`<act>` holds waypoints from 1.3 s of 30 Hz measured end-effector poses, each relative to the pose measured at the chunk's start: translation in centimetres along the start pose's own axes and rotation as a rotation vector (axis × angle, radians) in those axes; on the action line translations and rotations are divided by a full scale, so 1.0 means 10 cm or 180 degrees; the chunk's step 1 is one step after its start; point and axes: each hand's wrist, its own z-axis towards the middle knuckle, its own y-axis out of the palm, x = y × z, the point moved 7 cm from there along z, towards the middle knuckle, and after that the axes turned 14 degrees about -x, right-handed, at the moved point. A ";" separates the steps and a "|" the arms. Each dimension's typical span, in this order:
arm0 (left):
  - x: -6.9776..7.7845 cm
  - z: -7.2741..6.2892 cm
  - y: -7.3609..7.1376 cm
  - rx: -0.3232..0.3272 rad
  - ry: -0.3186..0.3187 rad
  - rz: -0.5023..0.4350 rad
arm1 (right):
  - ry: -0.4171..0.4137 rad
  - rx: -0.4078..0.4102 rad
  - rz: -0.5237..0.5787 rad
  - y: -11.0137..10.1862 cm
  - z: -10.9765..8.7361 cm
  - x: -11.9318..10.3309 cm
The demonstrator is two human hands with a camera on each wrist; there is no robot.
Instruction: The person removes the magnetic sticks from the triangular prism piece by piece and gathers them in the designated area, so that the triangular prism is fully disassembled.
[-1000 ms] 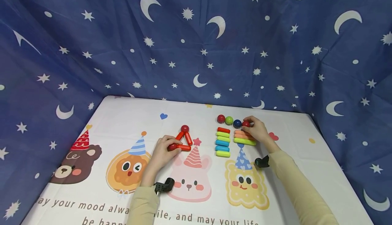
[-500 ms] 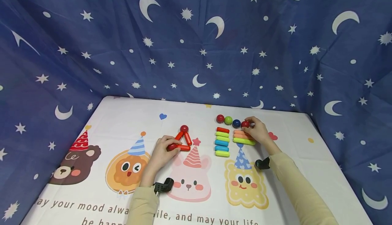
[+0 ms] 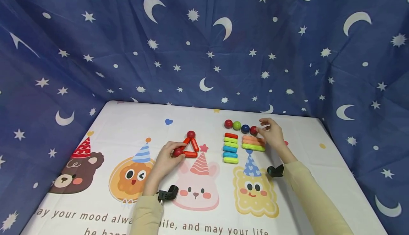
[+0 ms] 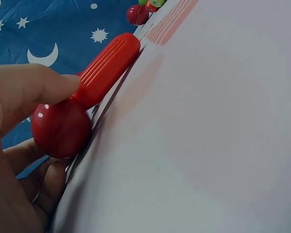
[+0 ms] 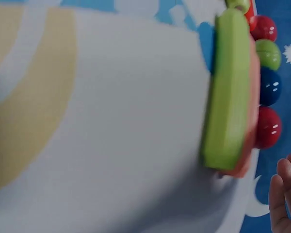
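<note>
A triangle of red magnetic sticks (image 3: 191,154) lies at the table's middle, with one red ball (image 3: 191,134) at its top corner. My left hand (image 3: 167,158) holds another red ball (image 4: 62,130) at the lower left corner, fingers and thumb around it. In the left wrist view, a ribbed red stick (image 4: 109,70) meets this ball. My right hand (image 3: 271,134) is beside the rightmost red ball (image 3: 253,130) of a row. In the right wrist view, its fingers (image 5: 277,199) are extended and apart from that ball (image 5: 268,127).
The row also has a dark blue ball (image 3: 245,129), a green ball (image 3: 236,125) and a red ball (image 3: 228,124). Below stand a column of short sticks (image 3: 230,149) and a stack of longer orange and green sticks (image 3: 253,147). A starry blue curtain (image 3: 204,50) hangs behind.
My right hand has let go of the rightmost red ball and moved slightly away to the right. My left hand has shifted back a little, showing more of its ball.
</note>
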 end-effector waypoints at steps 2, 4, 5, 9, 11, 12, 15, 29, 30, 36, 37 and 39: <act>-0.01 -0.01 -0.01 0.0005 -0.0010 -0.0044 | -0.0078 0.0086 -0.0009 -0.03 -0.03 -0.07; -0.02 -0.01 -0.02 0.0012 -0.0021 -0.0096 | -0.0141 0.0162 -0.0004 -0.05 -0.05 -0.14; -0.03 -0.02 -0.02 0.0018 -0.0029 -0.0117 | -0.0184 0.0197 0.0010 -0.06 -0.07 -0.18; -0.05 -0.02 -0.04 0.0021 -0.0037 -0.0170 | -0.0346 0.0273 0.0121 -0.06 -0.13 -0.37; -0.05 -0.02 -0.04 0.0020 -0.0058 -0.0201 | -0.0419 0.0255 0.0226 -0.03 -0.15 -0.47; -0.06 -0.02 -0.04 0.0010 -0.0068 -0.0221 | -0.0451 0.0238 0.0265 -0.01 -0.17 -0.52; -0.08 -0.02 -0.05 -0.0034 -0.0151 -0.0322 | -0.0577 0.0211 0.0413 0.07 -0.22 -0.68; -0.12 -0.03 -0.06 -0.0118 -0.0226 -0.0347 | -0.1244 -0.0123 0.0649 0.80 -0.49 -1.33; -0.11 -0.03 -0.06 -0.0114 -0.0209 -0.0345 | -0.1268 -0.0168 0.0623 0.87 -0.51 -1.37; -0.11 -0.03 -0.07 -0.0115 -0.0193 -0.0323 | -0.1293 -0.0510 0.0535 1.29 -0.56 -1.53; -0.11 -0.03 -0.07 -0.0119 -0.0199 -0.0322 | -0.1277 -0.0577 0.0538 1.36 -0.56 -1.55; -0.11 -0.03 -0.07 -0.0127 -0.0215 -0.0321 | -0.1226 -0.0731 0.0549 1.49 -0.57 -1.57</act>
